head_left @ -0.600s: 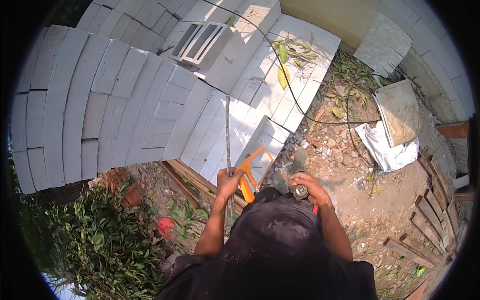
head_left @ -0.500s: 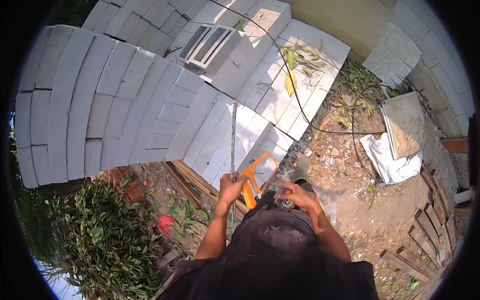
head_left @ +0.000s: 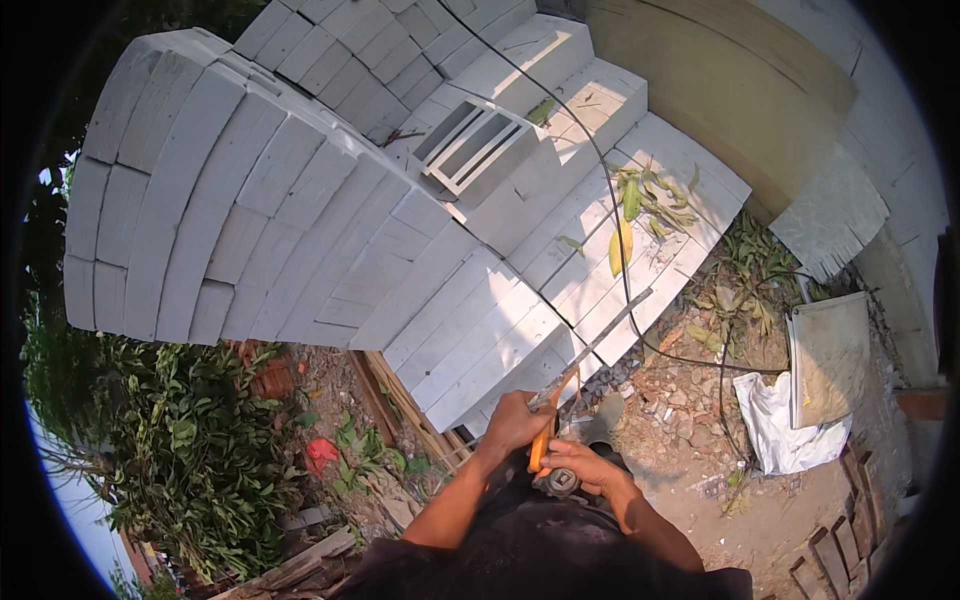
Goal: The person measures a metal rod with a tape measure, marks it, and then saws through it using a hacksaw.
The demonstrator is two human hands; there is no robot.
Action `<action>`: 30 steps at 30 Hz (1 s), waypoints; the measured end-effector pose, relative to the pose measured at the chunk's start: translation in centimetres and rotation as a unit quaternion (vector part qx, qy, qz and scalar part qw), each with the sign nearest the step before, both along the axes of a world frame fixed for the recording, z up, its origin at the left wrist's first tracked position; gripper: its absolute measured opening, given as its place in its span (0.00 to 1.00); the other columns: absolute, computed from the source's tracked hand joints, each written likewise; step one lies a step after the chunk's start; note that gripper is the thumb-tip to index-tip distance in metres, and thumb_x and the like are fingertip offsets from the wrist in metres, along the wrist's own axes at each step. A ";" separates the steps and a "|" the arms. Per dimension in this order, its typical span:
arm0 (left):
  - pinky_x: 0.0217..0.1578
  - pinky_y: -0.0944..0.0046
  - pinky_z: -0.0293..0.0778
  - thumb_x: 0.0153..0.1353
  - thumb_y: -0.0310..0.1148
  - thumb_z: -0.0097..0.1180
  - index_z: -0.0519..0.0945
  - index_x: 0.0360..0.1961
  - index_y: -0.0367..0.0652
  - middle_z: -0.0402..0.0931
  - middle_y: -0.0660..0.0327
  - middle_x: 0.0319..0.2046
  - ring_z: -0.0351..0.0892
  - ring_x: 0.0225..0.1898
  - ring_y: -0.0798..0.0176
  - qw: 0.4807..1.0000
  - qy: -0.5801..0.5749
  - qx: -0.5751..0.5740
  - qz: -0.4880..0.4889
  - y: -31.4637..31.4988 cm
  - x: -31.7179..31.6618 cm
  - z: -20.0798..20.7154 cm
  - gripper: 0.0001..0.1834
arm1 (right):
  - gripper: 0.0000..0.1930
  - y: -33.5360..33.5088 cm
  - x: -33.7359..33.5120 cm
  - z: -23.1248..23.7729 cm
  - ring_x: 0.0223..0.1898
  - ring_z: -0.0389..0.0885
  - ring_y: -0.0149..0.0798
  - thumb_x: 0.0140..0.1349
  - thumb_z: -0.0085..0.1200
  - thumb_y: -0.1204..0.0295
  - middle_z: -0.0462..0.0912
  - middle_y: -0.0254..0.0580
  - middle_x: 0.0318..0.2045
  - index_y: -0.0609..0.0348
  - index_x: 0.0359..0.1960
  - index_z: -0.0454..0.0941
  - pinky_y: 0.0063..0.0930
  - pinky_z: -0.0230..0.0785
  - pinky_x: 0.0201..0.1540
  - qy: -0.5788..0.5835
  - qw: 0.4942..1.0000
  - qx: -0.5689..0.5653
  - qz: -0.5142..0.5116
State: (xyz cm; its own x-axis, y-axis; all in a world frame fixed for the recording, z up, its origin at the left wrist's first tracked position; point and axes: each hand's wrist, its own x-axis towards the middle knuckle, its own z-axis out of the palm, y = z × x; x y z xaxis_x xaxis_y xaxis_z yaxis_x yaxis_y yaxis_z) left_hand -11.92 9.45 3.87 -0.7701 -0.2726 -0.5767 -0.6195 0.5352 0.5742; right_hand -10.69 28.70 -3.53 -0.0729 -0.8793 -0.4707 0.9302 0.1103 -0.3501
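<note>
A thin grey metal rod [head_left: 612, 332] slants up and to the right from my left hand [head_left: 514, 424], which is closed round its near end. Beside that hand is an orange-framed hacksaw [head_left: 543, 446], seen nearly edge-on, with much of it covered by my hands. My right hand [head_left: 588, 466] is at the hacksaw's orange handle, fingers curled against it; how firmly they grip is hard to tell. Just below the right fingers, at my waist, sits a round dark metallic object [head_left: 562, 482] whose kind I cannot make out.
Stacked pale blocks [head_left: 270, 200] rise ahead and left, with a lower block platform [head_left: 480, 330] in front. A slotted block [head_left: 475, 145] lies on top. A black cable [head_left: 607, 190] crosses over. Leafy branches [head_left: 190, 460], a white sack [head_left: 785, 430] and wooden planks [head_left: 835, 550] lie around.
The rod has swung from upright to slanting right. Both hands have come closer together, and my right hand has moved onto the hacksaw's handle. The hacksaw has turned edge-on; the view has shifted.
</note>
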 end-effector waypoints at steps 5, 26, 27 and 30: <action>0.40 0.51 0.79 0.64 0.63 0.61 0.88 0.38 0.32 0.84 0.39 0.28 0.87 0.34 0.49 0.998 0.005 -0.057 -0.035 -0.5 -3.8 -1.6 0.35 | 0.16 4.0 -1.2 -3.1 0.47 0.88 0.42 0.73 0.54 0.70 0.86 0.50 0.48 0.61 0.59 0.73 0.41 0.85 0.44 -0.033 0.993 0.009 -0.114; 0.55 0.43 0.77 0.68 0.61 0.53 0.83 0.48 0.26 0.82 0.31 0.47 0.81 0.53 0.30 0.944 -0.210 -0.204 -0.149 -15.4 -10.9 -26.1 0.38 | 0.13 7.9 -1.0 -10.8 0.47 0.82 0.32 0.73 0.56 0.68 0.84 0.38 0.43 0.60 0.54 0.78 0.28 0.72 0.53 0.066 0.893 0.257 -0.364; 0.55 0.43 0.77 0.68 0.60 0.52 0.83 0.46 0.26 0.81 0.29 0.46 0.81 0.53 0.29 0.947 -0.166 -0.229 -0.153 -15.9 -10.9 -28.0 0.38 | 0.14 7.2 -1.9 -12.3 0.50 0.80 0.32 0.73 0.56 0.69 0.85 0.36 0.44 0.60 0.55 0.79 0.29 0.67 0.60 0.054 0.892 0.244 -0.376; 0.55 0.42 0.77 0.68 0.62 0.52 0.83 0.45 0.22 0.81 0.28 0.47 0.81 0.53 0.30 0.951 -0.138 -0.230 -0.156 -19.6 -13.6 -33.2 0.41 | 0.13 3.9 -4.8 -18.1 0.47 0.80 0.29 0.73 0.56 0.67 0.84 0.35 0.42 0.59 0.53 0.79 0.28 0.69 0.56 0.052 0.890 0.222 -0.395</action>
State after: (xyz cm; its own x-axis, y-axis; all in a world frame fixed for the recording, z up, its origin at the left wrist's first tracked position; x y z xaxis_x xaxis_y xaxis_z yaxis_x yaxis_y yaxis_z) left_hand -25.51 -10.13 -29.36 -0.6918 -0.3271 -0.6438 -0.4821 0.8729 0.0745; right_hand -15.53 32.56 -21.66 -0.6485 -0.2633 -0.7142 0.7445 -0.4149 -0.5230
